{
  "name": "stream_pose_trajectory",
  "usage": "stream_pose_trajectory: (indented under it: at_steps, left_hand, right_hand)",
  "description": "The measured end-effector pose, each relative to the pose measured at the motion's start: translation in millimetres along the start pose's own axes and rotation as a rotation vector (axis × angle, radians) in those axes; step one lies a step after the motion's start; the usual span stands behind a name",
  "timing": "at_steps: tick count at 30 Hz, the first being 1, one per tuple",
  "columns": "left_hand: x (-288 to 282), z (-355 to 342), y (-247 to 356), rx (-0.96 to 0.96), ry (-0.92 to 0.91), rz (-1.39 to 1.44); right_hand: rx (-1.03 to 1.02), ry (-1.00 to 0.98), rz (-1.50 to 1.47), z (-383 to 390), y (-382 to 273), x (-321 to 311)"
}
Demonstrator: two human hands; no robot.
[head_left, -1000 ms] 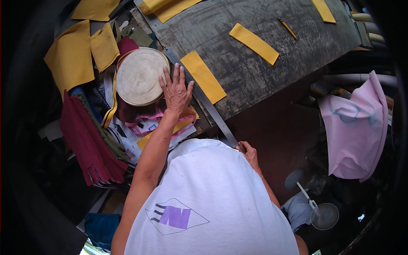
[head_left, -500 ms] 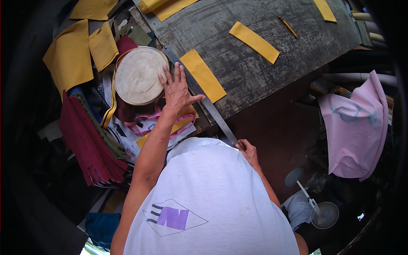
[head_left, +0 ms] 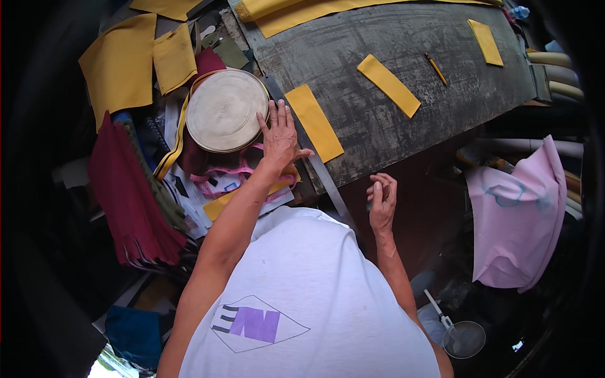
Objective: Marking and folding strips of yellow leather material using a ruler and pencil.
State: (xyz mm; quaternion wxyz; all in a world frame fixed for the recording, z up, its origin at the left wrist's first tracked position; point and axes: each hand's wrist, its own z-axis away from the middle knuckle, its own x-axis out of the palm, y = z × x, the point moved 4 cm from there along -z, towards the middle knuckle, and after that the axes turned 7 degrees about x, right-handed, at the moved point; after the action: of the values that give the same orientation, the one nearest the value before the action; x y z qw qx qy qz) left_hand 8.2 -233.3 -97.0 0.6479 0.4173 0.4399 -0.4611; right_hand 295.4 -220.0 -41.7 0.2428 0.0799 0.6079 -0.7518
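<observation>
And here we are over the dark, scuffed tabletop (head_left: 454,94), our left hand (head_left: 280,143) out in front of us with its fingers apart, its thumb stretched sideways over the long metal ruler (head_left: 323,176). That ruler lies slantwise along the tabletop's left edge, its near end running out past the corner toward our white shirt (head_left: 302,271). Over to the right hand (head_left: 382,205): it's up and apart from the ruler, just off the tabletop's near edge, fingers curled inward with the thumb close by; it may be pinching something small, but from up here we can't tell.

Just right of the ruler we have the nearest yellow strip (head_left: 315,123), lying almost parallel to it. A second yellow strip (head_left: 389,86) sits mid-tabletop, then a pencil (head_left: 435,69), then a third yellow strip (head_left: 485,43) toward the far right. Along the far edge, a broad yellow cloth (head_left: 328,16)!

Left of our fingers, right up by the fingertips, we've got the big pale round roll (head_left: 227,111), with a yellow-and-black band (head_left: 174,148) trailing down its side. Below it we spot a tangle of pink ribbon (head_left: 242,170), and farther left a stack of maroon cloth (head_left: 129,195). Away on our right hangs a pink cloth (head_left: 513,214).
</observation>
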Motion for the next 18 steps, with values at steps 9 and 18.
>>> stream_pose_trajectory:
  at_steps: [9, 18]
  left_hand:
    - [-5.9, 7.8, 2.4, 0.007, 0.015, 0.047]
    - [-11.3, 6.2, 4.4, -0.004, -0.128, 0.028]
  right_hand:
    - [0.082, -0.471, -0.287, -114.9, -74.1, 144.7]
    - [-0.132, -0.559, -0.115, -141.8, -80.3, 199.6]
